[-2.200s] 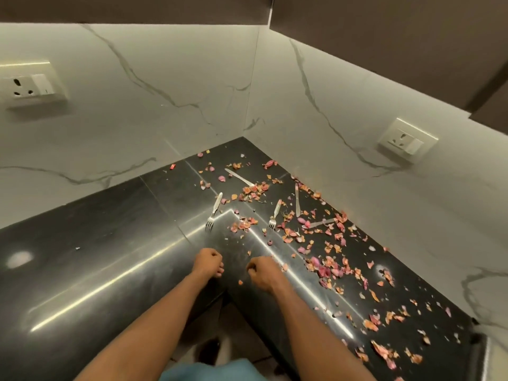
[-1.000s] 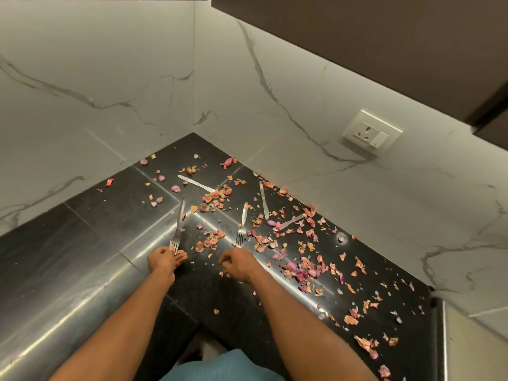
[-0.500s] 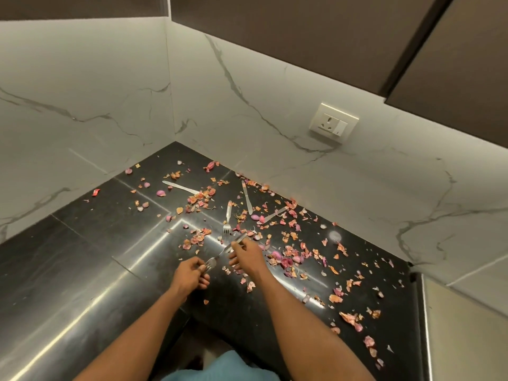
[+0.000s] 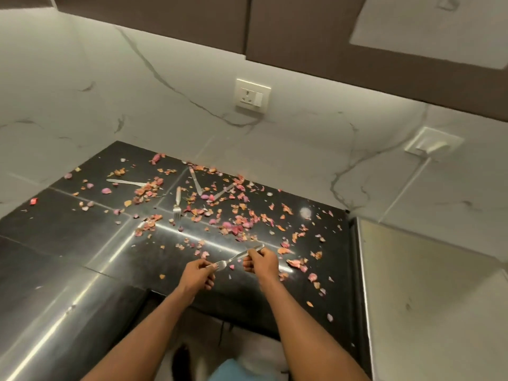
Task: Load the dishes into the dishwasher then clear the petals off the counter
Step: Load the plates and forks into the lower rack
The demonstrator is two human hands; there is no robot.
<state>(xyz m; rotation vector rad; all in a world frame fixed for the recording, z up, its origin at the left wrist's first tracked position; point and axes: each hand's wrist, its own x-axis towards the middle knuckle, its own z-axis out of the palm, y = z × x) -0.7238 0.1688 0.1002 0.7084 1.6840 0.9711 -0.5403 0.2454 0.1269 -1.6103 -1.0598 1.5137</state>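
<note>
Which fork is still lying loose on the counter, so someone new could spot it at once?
Find the wall socket on the marble backsplash, then drop down onto the black counter. The fork lies there among the petals, tines toward the person. Unlike the knives nearby it has prongs, and no hand holds it.

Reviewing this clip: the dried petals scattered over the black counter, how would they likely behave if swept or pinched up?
The petals look thin, curled and broken into flakes, so probably very light and brittle, apt to crumble in a pinch. The counter is glossy, so they should slide easily when swept, though some may scatter. Those lying against the fork would likely snag there.
</note>
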